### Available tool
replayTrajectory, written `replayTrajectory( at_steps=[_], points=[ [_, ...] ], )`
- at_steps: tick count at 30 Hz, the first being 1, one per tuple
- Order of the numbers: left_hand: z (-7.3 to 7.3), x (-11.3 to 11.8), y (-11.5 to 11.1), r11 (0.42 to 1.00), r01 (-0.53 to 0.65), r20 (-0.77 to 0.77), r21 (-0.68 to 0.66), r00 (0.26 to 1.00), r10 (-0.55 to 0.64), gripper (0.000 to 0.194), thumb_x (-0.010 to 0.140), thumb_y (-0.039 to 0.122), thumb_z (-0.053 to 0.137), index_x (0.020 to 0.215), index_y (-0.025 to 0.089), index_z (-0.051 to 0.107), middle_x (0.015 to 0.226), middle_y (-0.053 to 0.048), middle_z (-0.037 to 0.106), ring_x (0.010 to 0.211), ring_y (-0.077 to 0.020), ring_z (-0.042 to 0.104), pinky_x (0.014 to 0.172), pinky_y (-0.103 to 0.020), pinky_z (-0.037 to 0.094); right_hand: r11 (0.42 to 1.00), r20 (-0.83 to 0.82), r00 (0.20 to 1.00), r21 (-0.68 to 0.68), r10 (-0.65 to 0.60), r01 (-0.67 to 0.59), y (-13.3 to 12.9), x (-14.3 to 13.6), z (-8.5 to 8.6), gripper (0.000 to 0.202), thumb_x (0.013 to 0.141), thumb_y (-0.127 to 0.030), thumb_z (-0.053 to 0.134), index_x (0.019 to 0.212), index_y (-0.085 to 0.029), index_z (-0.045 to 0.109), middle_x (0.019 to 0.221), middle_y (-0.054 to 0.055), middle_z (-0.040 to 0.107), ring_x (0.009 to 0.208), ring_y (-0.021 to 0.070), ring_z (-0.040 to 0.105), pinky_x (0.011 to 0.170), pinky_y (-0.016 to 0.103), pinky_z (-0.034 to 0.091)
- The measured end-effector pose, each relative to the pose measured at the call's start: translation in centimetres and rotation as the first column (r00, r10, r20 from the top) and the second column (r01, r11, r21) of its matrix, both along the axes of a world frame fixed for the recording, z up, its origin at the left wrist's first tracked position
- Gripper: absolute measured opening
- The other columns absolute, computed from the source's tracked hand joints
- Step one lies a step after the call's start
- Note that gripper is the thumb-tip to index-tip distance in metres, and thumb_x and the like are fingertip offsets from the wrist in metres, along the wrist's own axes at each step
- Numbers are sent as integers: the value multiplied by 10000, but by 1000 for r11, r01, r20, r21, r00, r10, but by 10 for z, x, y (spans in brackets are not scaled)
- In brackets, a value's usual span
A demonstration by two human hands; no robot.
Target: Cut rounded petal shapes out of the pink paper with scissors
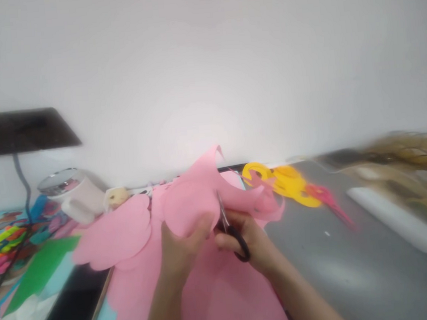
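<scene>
My left hand (186, 249) pinches a sheet of pink paper (191, 204) near its lower edge, thumb on top. Wrapped round the black handles of a pair of scissors (236, 240), my right hand (248, 236) is closed just to the right of it. The blades point up and lie against the sheet beside a rounded outline. A curled strip of the same paper bends away up and to the right. Scalloped pink paper pieces (117, 233) lie to the left, and a larger pink sheet (228, 293) spreads beneath my hands.
Yellow ring-shaped pieces (290, 180) and pink scissors (331, 204) rest on the grey table (319, 260) at right, near a white roll (400, 218). At left stand a white mug (82, 194), colourful bits (7, 242) and a dark panel (20, 131) on a stem. A wall rises behind.
</scene>
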State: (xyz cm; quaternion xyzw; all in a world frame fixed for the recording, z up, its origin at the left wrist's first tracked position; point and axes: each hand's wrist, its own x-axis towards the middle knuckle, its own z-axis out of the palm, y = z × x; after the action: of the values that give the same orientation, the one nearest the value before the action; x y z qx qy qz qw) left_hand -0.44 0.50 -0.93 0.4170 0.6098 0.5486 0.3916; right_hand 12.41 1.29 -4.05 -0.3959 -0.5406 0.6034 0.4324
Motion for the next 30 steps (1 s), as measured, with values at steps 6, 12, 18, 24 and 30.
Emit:
replayTrajectory(
  at_steps=[6,12,18,24,30],
  points=[
    [-4,-1,2,999,-41,7,27,999,41,204,584,341,723,567,177,603,564,-20,639,590,-186,628,521,-278,501,999,11,1000,-43,-26,26,-1,0,0,163,645,-274,707,686,-185,577,585,-36,486,532,108,431,485,233,338],
    [-6,1,3,995,-65,19,73,998,64,235,597,372,727,559,165,622,547,-36,657,559,-188,628,499,-278,489,999,11,1000,-36,-22,22,1,0,-2,123,662,-239,669,721,-181,577,585,-37,490,523,107,445,480,229,332],
    [-2,1,2,997,-81,-16,-7,997,81,220,580,343,731,553,164,606,544,-23,627,577,-180,616,567,-295,505,1000,4,1000,-2,3,-3,1,0,-3,207,663,-305,721,738,-183,573,607,-39,477,547,107,407,497,237,321],
    [0,1,0,1000,-6,4,18,1000,6,187,578,319,729,634,161,647,596,-23,660,589,-180,618,530,-282,493,1000,-51,999,25,9,-8,0,3,-2,295,657,-346,776,781,-179,568,638,-34,463,595,118,398,540,247,345],
    [1,1,0,1000,-19,-6,5,1000,19,188,574,321,722,574,161,623,550,-23,636,554,-177,608,519,-287,494,1000,-28,999,26,14,-13,0,2,2,306,650,-385,782,748,-182,574,594,-51,410,552,104,340,509,242,313]
  ],
)
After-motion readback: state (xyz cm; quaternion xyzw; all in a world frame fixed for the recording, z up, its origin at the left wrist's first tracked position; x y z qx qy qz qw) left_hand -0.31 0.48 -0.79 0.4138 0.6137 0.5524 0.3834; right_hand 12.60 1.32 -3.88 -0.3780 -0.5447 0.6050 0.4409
